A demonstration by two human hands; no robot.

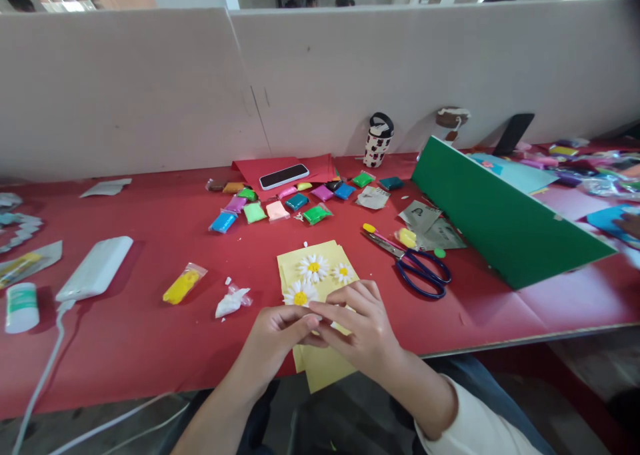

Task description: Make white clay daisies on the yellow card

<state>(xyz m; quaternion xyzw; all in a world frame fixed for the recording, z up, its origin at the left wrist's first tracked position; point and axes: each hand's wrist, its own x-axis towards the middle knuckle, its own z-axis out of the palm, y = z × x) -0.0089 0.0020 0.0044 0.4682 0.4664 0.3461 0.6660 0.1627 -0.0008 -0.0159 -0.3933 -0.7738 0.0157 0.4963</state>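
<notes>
My left hand and my right hand meet at the fingertips over the near part of some yellow paper sheets. Both are closed in a pinch. A small pale bit seems to show between the fingers, but most of it is hidden. Just beyond, white daisies with yellow centres lie on the paper, one partly behind my fingers. Left of the paper is an opened packet of white clay, with crumbs around it. Farther left lies a yellow clay packet.
Blue-handled scissors lie right of the paper, before a leaning green board. Several coloured clay packets and a phone lie farther back. A white power bank with a cable is at left. A cup stands by the partition.
</notes>
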